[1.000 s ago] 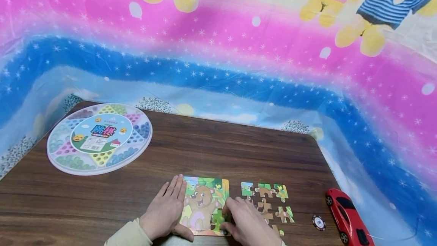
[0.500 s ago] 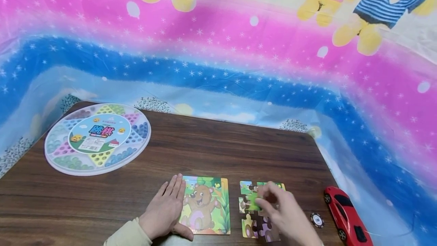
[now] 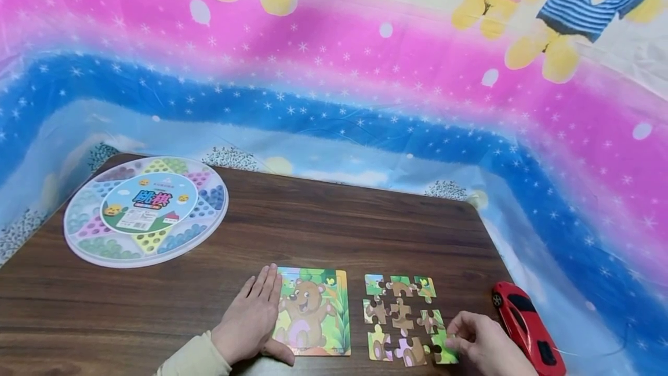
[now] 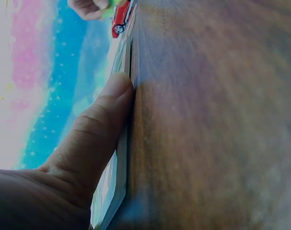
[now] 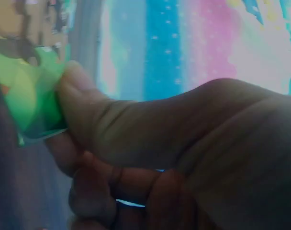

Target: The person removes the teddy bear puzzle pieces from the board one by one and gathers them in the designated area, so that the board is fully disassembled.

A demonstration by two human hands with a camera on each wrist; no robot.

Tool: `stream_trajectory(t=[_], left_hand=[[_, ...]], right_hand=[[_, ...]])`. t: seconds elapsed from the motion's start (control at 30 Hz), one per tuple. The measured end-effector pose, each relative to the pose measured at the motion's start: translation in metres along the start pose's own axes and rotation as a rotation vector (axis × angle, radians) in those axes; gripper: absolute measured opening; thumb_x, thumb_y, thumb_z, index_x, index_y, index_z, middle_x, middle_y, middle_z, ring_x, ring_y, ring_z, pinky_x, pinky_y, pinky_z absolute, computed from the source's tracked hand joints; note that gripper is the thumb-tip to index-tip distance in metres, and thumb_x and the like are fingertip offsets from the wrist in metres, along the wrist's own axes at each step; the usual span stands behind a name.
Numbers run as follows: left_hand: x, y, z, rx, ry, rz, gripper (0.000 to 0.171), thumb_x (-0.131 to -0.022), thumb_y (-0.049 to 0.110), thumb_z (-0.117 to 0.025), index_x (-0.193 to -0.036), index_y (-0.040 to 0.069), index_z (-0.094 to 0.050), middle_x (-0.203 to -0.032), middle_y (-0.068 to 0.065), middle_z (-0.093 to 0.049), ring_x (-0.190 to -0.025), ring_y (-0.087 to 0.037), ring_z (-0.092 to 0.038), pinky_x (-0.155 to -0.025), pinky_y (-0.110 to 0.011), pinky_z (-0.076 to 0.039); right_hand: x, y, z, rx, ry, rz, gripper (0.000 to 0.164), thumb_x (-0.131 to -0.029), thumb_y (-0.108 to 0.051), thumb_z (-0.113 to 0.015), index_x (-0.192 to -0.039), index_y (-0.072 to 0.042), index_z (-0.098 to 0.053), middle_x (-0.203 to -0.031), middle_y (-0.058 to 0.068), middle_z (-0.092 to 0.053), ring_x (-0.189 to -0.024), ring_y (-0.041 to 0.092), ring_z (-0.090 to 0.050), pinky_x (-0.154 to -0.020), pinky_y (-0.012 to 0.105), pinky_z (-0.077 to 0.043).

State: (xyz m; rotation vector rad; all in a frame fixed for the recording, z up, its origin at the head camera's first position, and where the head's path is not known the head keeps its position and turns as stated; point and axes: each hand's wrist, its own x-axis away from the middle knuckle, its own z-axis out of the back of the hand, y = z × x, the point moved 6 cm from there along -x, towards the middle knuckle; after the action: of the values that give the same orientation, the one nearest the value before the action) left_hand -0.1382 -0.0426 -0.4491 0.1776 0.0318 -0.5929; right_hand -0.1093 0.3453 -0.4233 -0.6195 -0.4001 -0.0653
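Observation:
My left hand [image 3: 247,318] lies with straight fingers along the left edge of a square bear picture puzzle board [image 3: 313,315]. Its thumb [image 4: 95,127] rests against the board's near edge in the left wrist view. In my right hand [image 3: 487,341], the thumb and a finger pinch a green jigsaw piece [image 5: 38,98] by its edge. That piece is at the lower right corner of several loose jigsaw pieces [image 3: 402,315], which lie in rows right of the board. Whether the held piece touches the table I cannot tell.
A red toy car [image 3: 529,326] stands near the table's right edge, close to my right hand. A round Chinese checkers box [image 3: 148,205] lies at the back left of the wooden table [image 3: 334,219]. A patterned cloth [image 3: 334,86] hangs behind.
My right hand has lifted the green jigsaw piece from the board and carried it right to the corner of the loose pieces, now covering the poker chip. The left hand stays on the board.

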Motion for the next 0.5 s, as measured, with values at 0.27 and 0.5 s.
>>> stream_trajectory(t=[0.27, 0.5], left_hand=[[-0.001, -0.001, 0.000, 0.029, -0.028, 0.019, 0.135, -0.057, 0.088, -0.055, -0.141, -0.017, -0.035, -0.148, -0.036, -0.029, -0.139, -0.044, -0.029, -0.107, -0.054, -0.032], [0.000, 0.000, 0.001, 0.006, 0.011, 0.007, 0.135, -0.056, 0.087, -0.057, -0.139, -0.018, -0.037, -0.146, -0.037, -0.031, -0.137, -0.045, -0.032, -0.106, -0.054, -0.033]], right_hand=[[-0.008, 0.014, -0.009, 0.112, 0.033, -0.118, 0.022, -0.078, -0.024, -0.081, -0.081, -0.011, -0.064, -0.069, 0.000, -0.060, -0.064, 0.015, -0.056, -0.062, 0.033, -0.046], [-0.010, 0.015, -0.013, 0.157, 0.044, -0.175, 0.020, -0.078, -0.021, -0.081, -0.079, -0.012, -0.063, -0.069, -0.001, -0.059, -0.064, 0.014, -0.055, -0.063, 0.033, -0.046]])
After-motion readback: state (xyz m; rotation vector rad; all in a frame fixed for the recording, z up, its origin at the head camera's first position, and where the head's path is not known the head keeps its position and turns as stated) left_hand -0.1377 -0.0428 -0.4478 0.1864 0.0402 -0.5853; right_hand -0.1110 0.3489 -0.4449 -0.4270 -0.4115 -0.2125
